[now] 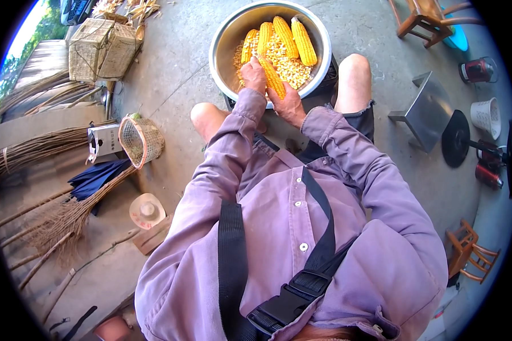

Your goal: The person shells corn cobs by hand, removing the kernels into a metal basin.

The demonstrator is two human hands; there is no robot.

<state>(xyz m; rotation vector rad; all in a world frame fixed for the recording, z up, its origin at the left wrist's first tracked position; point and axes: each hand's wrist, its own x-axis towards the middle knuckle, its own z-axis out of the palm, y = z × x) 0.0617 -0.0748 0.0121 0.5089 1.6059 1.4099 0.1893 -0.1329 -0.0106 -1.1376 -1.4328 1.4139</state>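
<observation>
A wide metal basin (216,47) sits in front of my knees on a dark support. Loose yellow corn kernels (296,73) lie in it, with several whole ears of corn (285,36) resting on them towards the far side. Over the near part of the basin, my right hand (289,104) grips the lower end of an ear of corn (273,79). My left hand (254,76) is closed about the upper left side of that same ear; its fingertips are partly hidden.
Wicker boxes (89,51), an open-weave basket (155,138), a twig broom (85,204) and a straw hat (147,211) are at the left. On the right stand a metal stool (431,113), a wooden chair (422,19), a white plastic basket (486,117) and a small wooden chair (463,247).
</observation>
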